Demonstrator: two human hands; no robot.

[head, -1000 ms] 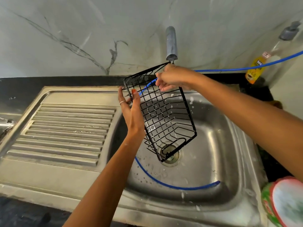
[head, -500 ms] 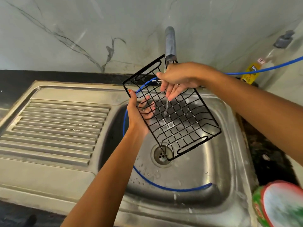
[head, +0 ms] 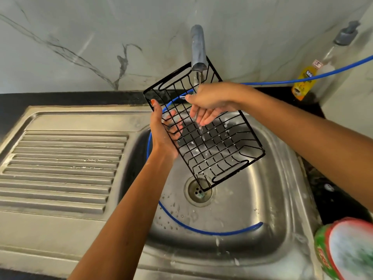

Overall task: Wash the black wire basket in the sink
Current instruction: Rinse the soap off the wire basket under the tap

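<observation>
Black wire basket [head: 210, 142] | tilted under running tap [head: 198, 49], over sink [head: 262, 199] | gripped at its edge by left hand [head: 163, 134] | right hand [head: 210, 102] inside, fingers relaxed | left fingertips behind mesh

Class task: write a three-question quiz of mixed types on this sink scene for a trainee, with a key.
1. True or false: water runs from the tap onto the black wire basket.
2. Which hand grips the basket's edge? A) left hand B) right hand
3. Fill in: a ____ hose curves through the sink.

Key: 1 true; 2 A; 3 blue.
</observation>
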